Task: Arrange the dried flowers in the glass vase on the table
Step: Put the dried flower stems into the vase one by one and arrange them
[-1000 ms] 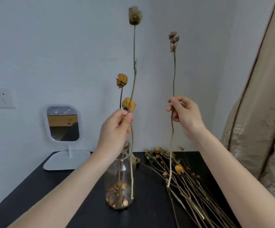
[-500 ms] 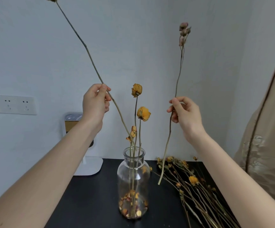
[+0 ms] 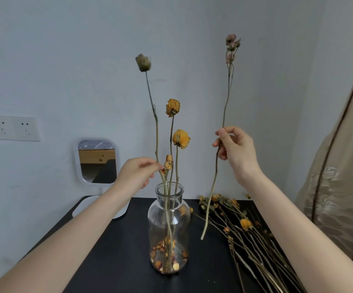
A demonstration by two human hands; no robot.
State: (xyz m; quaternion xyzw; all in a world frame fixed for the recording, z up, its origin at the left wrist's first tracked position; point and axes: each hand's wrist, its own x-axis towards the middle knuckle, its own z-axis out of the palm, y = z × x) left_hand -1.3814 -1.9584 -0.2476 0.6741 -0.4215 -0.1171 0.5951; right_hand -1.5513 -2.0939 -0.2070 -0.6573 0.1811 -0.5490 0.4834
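A clear glass vase (image 3: 168, 216) stands on the black table (image 3: 116, 250), with loose petals at its bottom. Two yellow dried roses (image 3: 180, 138) and a small bud stem stand in it. My left hand (image 3: 138, 174) pinches a tall stem with a pale grey-green dried flower (image 3: 143, 62), just above the vase mouth; the stem's lower end is inside the vase. My right hand (image 3: 235, 151) holds a long stem with pink dried buds (image 3: 232, 44) upright in the air, to the right of the vase, its cut end hanging above the table.
A pile of dried flower stems (image 3: 247, 229) lies on the table to the right of the vase. A small white standing mirror (image 3: 97, 161) sits at the back left against the wall, below wall sockets (image 3: 10, 127). A beige curtain (image 3: 340, 187) hangs at the right.
My left hand has come down and right to the vase mouth, swinging the grey-green flower from a steep left tilt to nearly upright in the vase. My right hand has barely moved.
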